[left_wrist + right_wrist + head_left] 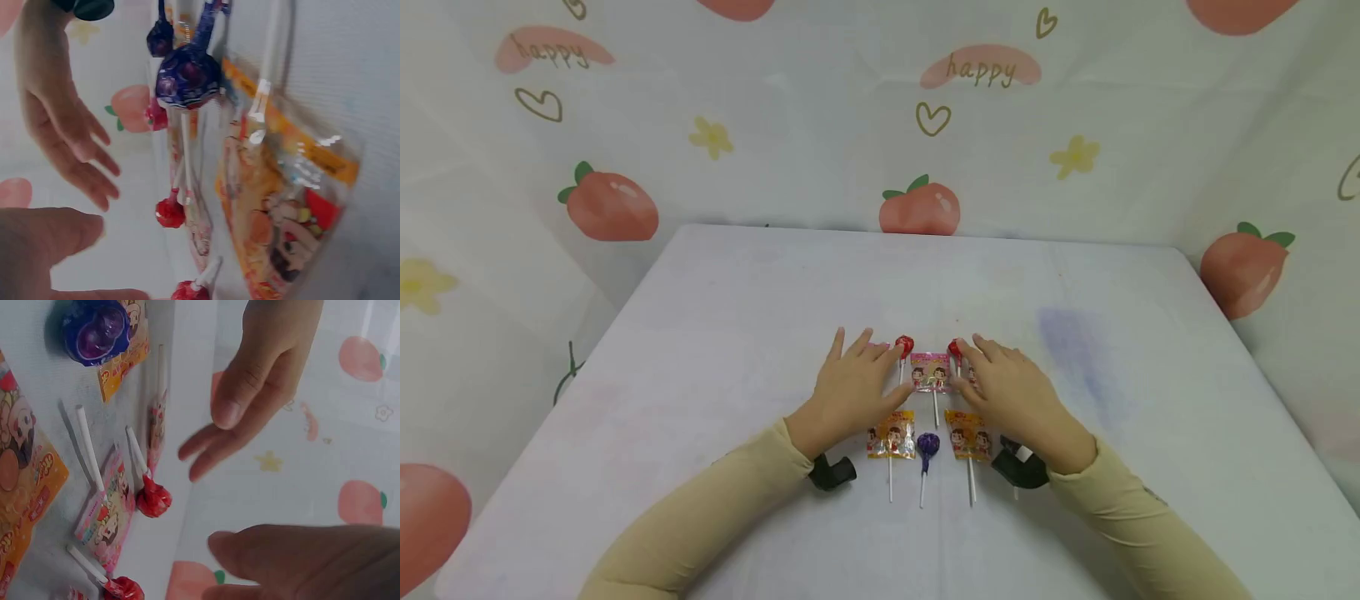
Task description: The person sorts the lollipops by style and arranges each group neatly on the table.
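Observation:
My left hand (853, 387), fingers spread and holding nothing, hovers over the left side of a group of lollipops. On the other side my right hand (1018, 400) is likewise spread and empty. Near its fingertips is a red round lollipop (955, 348); another red lollipop (905, 343) lies by the left fingertips. Between the hands lies a flat lollipop in a pink wrapper (931, 372). Closer in are two orange-wrapped lollipops (895, 437) and a purple round lollipop (928, 445). More pink wrappers are partly hidden beneath both hands.
The lollipops lie on a white-covered table (775, 292). Behind it hangs a white cloth (820, 108) printed with peaches, hearts and flowers. Black wrist devices (833, 473) sit under both wrists. A dark cord (571, 367) shows at the table's left edge.

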`<action>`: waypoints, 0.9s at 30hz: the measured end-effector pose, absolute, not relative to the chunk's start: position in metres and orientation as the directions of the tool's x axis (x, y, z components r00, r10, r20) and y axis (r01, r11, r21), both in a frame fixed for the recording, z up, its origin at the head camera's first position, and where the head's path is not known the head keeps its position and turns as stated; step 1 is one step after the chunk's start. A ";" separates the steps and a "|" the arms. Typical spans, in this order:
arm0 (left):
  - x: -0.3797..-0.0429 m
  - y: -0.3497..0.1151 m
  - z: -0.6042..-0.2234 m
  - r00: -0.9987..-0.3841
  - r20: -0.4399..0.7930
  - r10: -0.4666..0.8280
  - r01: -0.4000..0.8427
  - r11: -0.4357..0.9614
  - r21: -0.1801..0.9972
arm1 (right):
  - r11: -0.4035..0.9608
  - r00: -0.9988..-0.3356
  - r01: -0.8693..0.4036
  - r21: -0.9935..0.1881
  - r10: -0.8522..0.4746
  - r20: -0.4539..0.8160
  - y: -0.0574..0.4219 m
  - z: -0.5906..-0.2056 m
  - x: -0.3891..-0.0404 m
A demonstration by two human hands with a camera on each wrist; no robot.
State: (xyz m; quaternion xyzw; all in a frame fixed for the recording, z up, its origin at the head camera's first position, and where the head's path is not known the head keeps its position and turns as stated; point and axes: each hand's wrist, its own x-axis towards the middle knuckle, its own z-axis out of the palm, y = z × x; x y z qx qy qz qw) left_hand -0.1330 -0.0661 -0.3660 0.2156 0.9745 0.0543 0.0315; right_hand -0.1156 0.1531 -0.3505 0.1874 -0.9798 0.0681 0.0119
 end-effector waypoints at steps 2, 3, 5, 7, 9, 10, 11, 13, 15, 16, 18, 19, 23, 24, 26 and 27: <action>-0.133 -0.067 -0.362 -0.899 -0.060 0.434 0.424 0.896 0.131 | 0.920 -0.930 -0.366 -0.138 -0.365 0.036 0.154 -0.348 -0.116; -0.133 -0.067 -0.359 -0.896 -0.067 0.439 0.426 0.892 0.149 | 0.921 -0.931 -0.363 -0.143 -0.363 0.030 0.155 -0.347 -0.116; -0.133 -0.068 -0.353 -0.891 -0.070 0.448 0.429 0.883 0.188 | 0.923 -0.936 -0.351 -0.160 -0.352 0.023 0.156 -0.345 -0.118; -0.135 -0.071 -0.347 -0.891 -0.078 0.447 0.418 0.875 0.243 | 0.924 -0.941 -0.335 -0.185 -0.337 0.022 0.157 -0.343 -0.120; -0.137 -0.074 -0.339 -0.893 -0.092 0.440 0.393 0.864 0.313 | 0.920 -0.942 -0.334 -0.206 -0.335 0.031 0.158 -0.341 -0.123; -0.139 -0.077 -0.336 -0.894 -0.093 0.438 0.383 0.856 0.347 | 0.916 -0.942 -0.333 -0.222 -0.334 0.037 0.158 -0.340 -0.125; -0.141 -0.080 -0.332 -0.898 -0.097 0.430 0.366 0.849 0.381 | 0.912 -0.942 -0.334 -0.237 -0.334 0.043 0.159 -0.339 -0.127; -0.145 -0.087 -0.325 -0.902 -0.087 0.422 0.343 0.825 0.449 | 0.900 -0.941 -0.334 -0.281 -0.333 0.052 0.160 -0.336 -0.132; -0.151 -0.095 -0.320 -0.905 -0.059 0.422 0.330 0.781 0.530 | 0.880 -0.940 -0.338 -0.333 -0.336 0.065 0.162 -0.333 -0.137; -0.154 -0.099 -0.318 -0.905 -0.044 0.423 0.325 0.755 0.570 | 0.867 -0.939 -0.338 -0.366 -0.335 0.073 0.163 -0.332 -0.140; -0.160 -0.107 -0.314 -0.904 -0.011 0.427 0.318 0.689 0.651 | 0.835 -0.937 -0.341 -0.431 -0.337 0.088 0.166 -0.329 -0.146; -0.163 -0.110 -0.313 -0.902 0.007 0.433 0.318 0.652 0.689 | 0.814 -0.935 -0.347 -0.465 -0.342 0.099 0.167 -0.328 -0.149; -0.173 -0.120 -0.313 -0.884 0.069 0.462 0.319 0.490 0.812 | 0.708 -0.918 -0.374 -0.600 -0.373 0.132 0.172 -0.327 -0.165; -0.175 -0.122 -0.314 -0.878 0.084 0.471 0.321 0.450 0.834 | 0.682 -0.913 -0.380 -0.625 -0.384 0.136 0.173 -0.328 -0.169; -0.179 -0.124 -0.317 -0.869 0.105 0.483 0.311 0.371 0.875 | 0.635 -0.905 -0.383 -0.671 -0.405 0.133 0.174 -0.331 -0.178; -0.181 -0.125 -0.320 -0.866 0.113 0.488 0.305 0.333 0.892 | 0.618 -0.902 -0.377 -0.690 -0.414 0.122 0.174 -0.333 -0.182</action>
